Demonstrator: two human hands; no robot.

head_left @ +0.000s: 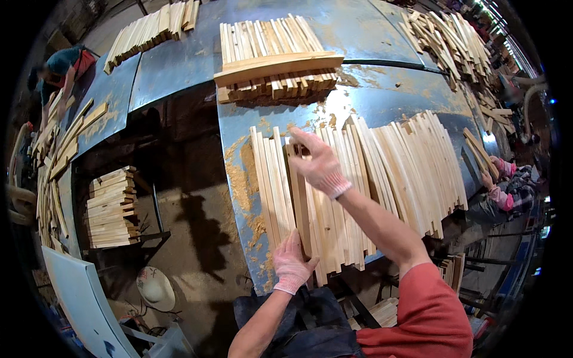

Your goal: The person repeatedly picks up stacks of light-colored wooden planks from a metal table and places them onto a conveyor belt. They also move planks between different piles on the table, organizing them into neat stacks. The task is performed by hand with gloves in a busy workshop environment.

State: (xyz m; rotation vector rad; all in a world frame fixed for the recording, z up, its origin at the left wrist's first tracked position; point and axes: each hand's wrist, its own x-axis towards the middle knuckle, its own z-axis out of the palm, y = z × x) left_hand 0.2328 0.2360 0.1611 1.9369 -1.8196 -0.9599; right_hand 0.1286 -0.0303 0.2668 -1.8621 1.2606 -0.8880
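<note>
Head view is looking down on a blue metal table that is showing rust-coloured wear and drifts of sawdust. Lying across its near part is a broad row of wooden slats, pale, thin, long and straight-edged, packed side by side and fanning out toward the right. One darker slat is standing out among them, browner in tone and running near to far.

Both hands are wearing light knitted gloves with pinkish cuffs. The left hand is resting at the near edge of the table, its fingers spread and pressing against the near end of the darker slat and its neighbours; it is lying flat rather than closing around anything. The right hand is reaching out from a bare forearm and red sleeve, hanging over the far end of the same slat with its fingers partly curled and pinching at the slat's top. So the darker slat is lying between the two hands, one at each end.

Farther away, a second stack of slats is sitting with a thicker curved board laid across it. To the left, a lower pile of short boards is standing near the floor, and another person is bending over more wood at the far left.
</note>
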